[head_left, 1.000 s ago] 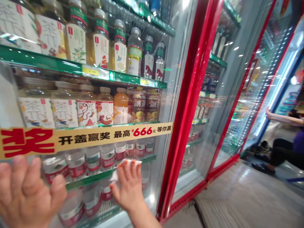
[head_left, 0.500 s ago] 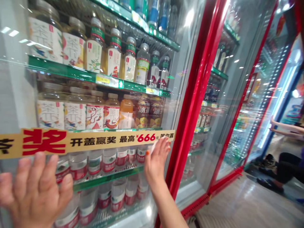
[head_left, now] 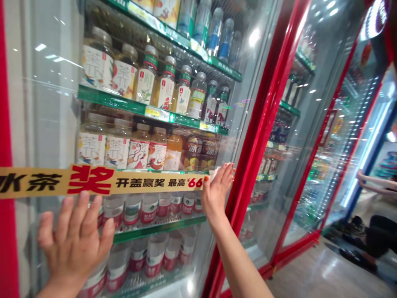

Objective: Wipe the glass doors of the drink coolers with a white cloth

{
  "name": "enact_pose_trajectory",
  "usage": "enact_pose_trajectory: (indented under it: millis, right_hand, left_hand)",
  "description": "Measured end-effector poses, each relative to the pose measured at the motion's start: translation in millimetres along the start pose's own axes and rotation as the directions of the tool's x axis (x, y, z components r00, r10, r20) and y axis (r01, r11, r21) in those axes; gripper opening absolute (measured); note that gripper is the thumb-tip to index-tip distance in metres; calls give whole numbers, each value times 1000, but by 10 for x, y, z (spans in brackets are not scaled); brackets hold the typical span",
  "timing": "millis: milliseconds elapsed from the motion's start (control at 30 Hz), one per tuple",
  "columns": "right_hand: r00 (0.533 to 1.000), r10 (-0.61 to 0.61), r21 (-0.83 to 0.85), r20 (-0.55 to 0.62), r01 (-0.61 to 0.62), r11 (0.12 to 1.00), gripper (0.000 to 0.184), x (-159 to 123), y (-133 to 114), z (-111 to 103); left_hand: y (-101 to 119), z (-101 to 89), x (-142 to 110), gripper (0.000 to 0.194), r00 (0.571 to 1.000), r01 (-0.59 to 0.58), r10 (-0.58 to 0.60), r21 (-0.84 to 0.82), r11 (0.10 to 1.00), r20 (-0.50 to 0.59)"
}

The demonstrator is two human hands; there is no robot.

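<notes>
The left hand (head_left: 72, 236) is pressed open against the glass door (head_left: 49, 124) of a drinks refrigerator, fingers spread and palm to the pane, just below a yellow promotional strip (head_left: 93, 182) printed in red and black Chinese characters. It grips nothing.

The right hand (head_left: 217, 192) rests higher and further along the same door, close to the red door frame (head_left: 248, 165), with its forearm reaching up from the bottom of the view. Its orange-painted fingernails (head_left: 221, 169) sit against a white wipe (head_left: 217, 170), which lies pinned between the fingertips and the glass, at the end of the strip. Most of the wipe is hidden by the fingers, and whether it is cloth or paper is too small to tell. The two hands stand well apart, with the strip running above the left one and reaching the right one.

Behind the pane, green-edged shelves (head_left: 108, 99) carry rows of bottled tea (head_left: 96, 66), an orange drink (head_left: 173, 151) and, just beneath the hands, bottled water with red labels (head_left: 155, 252). Beyond the red frame stand further glass refrigerator doors (head_left: 310, 124). At the far right, another person's arm (head_left: 372, 180) reaches toward a lit door, and a dark-trousered leg (head_left: 381, 240) shows low down beside a polished floor (head_left: 310, 277).
</notes>
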State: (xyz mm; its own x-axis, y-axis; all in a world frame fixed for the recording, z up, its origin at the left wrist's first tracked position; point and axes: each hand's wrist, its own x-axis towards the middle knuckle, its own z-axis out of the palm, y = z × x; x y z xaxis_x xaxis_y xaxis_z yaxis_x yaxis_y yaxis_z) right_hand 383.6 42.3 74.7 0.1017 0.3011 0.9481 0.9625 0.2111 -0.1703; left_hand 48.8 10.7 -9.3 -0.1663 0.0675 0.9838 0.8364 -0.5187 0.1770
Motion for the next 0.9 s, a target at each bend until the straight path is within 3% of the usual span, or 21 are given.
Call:
enact_pose_trajectory:
  millis: [67,133,167,200,233,300,333,367,400,433,467,500,533,567,600,633,667,800,833,867,900]
  right_hand:
    - [964,-258,15,66,257,966,92,-53,-187,-19]
    - [779,-610,57,144,609,791,93,-136,-309,-45]
    - [699,-697,58,159,698,714,91,-127,-319,-57]
    - [686,-710,34,159,714,699,89,-65,-302,-67]
    - [744,-652,-9,147,660,751,88,50,-273,-76]
    - [919,-385,-91,89,392,915,87,370,-261,-88]
    - [966,-254,-105,54,258,960,87,521,-305,-92]
    - [982,-188,-96,34,190,977,87,627,-385,-94]
    - [977,-209,-67,35,211,975,89,674,-494,-96]
    - [948,-312,-20,57,314,949,90,659,-617,-99]
    - [875,-477,44,87,475,879,90,595,-738,-103]
    - [746,-656,119,114,645,755,89,508,-844,-109]
    - [586,-800,193,127,776,600,86,429,-928,-118]
    - [449,-884,253,131,847,467,82,391,-991,-132]
    - [369,-920,291,136,872,393,77,416,-1039,-151]
    - [352,-925,308,144,872,380,74,514,-1085,-176]
    - [387,-909,303,153,857,416,73,680,-1143,-202]
    - [700,-707,179,99,687,704,76,1475,-1614,-249]
    - [737,-671,156,77,656,739,74,1552,-1767,-238]
    - [729,-681,146,66,668,730,71,1549,-1912,-219]
    - [663,-745,149,72,731,666,67,1478,-2038,-194]
  left_hand:
    - [10,-6,7,77,997,-82,80,131,988,20]
    - [15,-10,20,77,992,-125,124,182,975,19]
    - [23,-12,31,78,991,-131,129,191,973,19]
    - [36,-16,45,80,991,-137,135,200,970,22]
    - [55,-22,63,80,989,-146,144,208,967,22]
    - [101,-36,106,82,985,-171,168,229,958,31]
    - [122,-44,129,83,982,-187,185,240,952,33]
    - [139,-51,151,84,979,-204,202,250,947,35]
    - [150,-57,169,85,976,-216,213,257,942,39]
    - [154,-62,182,84,975,-221,219,261,940,39]
    - [153,-64,190,83,974,-225,223,264,938,37]
    - [147,-63,192,81,972,-231,232,265,936,29]
    - [141,-60,190,80,971,-235,237,269,934,25]
    - [135,-55,185,79,970,-237,241,274,932,22]
    - [132,-49,179,79,971,-236,240,280,930,22]
    - [131,-42,174,79,972,-233,235,285,930,26]
    - [134,-36,170,79,973,-227,229,289,930,27]
    - [145,-36,165,77,977,-213,209,302,929,48]
    - [143,-45,159,79,975,-219,215,305,927,45]
    - [137,-56,148,81,974,-224,226,307,925,31]
    - [129,-69,134,84,970,-231,241,308,923,7]
